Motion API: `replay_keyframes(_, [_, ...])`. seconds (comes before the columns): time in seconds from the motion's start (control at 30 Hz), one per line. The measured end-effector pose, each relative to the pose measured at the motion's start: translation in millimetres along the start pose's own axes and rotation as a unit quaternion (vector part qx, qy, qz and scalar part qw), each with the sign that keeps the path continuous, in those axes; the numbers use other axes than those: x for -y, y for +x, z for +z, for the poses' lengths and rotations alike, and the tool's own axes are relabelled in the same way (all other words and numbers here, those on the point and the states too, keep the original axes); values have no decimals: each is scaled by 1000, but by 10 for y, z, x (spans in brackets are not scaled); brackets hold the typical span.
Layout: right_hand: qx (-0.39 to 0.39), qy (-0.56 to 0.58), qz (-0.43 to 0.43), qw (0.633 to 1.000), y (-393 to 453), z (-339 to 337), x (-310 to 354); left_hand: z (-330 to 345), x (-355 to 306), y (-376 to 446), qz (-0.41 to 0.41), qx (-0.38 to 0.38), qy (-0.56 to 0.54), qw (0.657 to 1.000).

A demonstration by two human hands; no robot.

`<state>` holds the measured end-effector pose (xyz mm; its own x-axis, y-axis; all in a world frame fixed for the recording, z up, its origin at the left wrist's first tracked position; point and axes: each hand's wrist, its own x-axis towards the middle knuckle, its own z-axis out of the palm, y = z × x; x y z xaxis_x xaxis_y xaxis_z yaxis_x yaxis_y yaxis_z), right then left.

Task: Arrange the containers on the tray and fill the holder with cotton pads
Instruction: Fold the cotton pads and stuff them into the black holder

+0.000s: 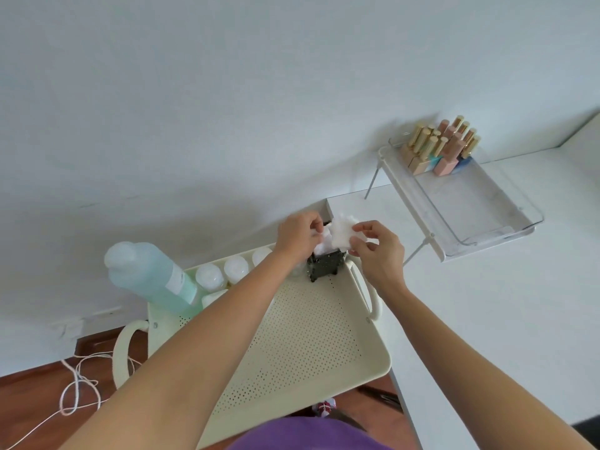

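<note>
On the cream perforated tray (311, 336), whose long axis runs from the near right corner toward the far left, a big pale-green bottle (152, 277) leans at the far left end, its cap tipped up and to the left. Beside it, along the tray's far rim, stand 3 small white-capped containers (235, 269) in a row, upright, with another low white one just in front of them, partly hidden by the left forearm. At the tray's far right corner sits the small dark holder (324, 266), upright on little feet, with white cotton pads (341, 233) sticking up out of its open top.

The left hand (297, 238) hovers over the holder with its fingers curled in, thumb and forefinger pinched on the left edge of the cotton. The right hand (378, 251) is likewise mostly closed, thumb and forefinger pinching the right edge of a pad that stands roughly on edge above the holder. Both hands touch the cotton; whether either touches the holder I cannot tell.

To the right, on the white table (487, 319), stands a raised white shelf (418, 203) carrying a clear tray (506, 219) with a cluster of gold-capped nail polish bottles (438, 147) at its far end.
</note>
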<state>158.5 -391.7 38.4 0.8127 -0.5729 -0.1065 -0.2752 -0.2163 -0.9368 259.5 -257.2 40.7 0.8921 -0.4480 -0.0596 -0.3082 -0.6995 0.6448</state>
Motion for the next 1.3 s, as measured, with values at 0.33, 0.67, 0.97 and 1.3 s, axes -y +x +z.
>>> replay_keyframes(0.33, [23, -65, -38, 997, 124, 306, -11, 65, 166, -159, 37, -103, 0, 994])
replay_keyframes(0.67, [53, -292, -175, 939, 267, 251, -96, 156, 277, -235, 86, -81, 76, 990])
replay_keyframes(0.97, [125, -390, -117, 905, 374, 336, -57, 222, 99, -161, 6, -50, 197, 979])
replay_keyframes(1.3, [120, -431, -119, 886, 325, 399, -78, 239, 102, -243, 3, -45, 185, 982])
